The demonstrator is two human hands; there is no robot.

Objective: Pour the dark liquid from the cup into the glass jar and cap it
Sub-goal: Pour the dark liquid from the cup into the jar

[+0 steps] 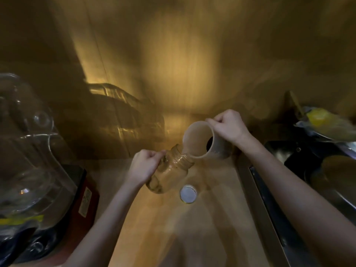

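Pouring from the cup into the tilted jar.

My left hand (143,166) has its grip closed around the glass jar (169,170), leaning the mouth toward the cup (200,139) so the two rims meet; my right hand (228,125) grips the cup, tipped over the mouth. The picture is blurred, so I cannot tell if liquid flows. The lid (188,193) waits on the table (154,228), just beside the jar for capping.

Pale cup (200,139) tips steeply, rim touching the threaded mouth of the clear glass jar (169,170), itself tilted, while the round lid (188,193) lies flat just beside it.
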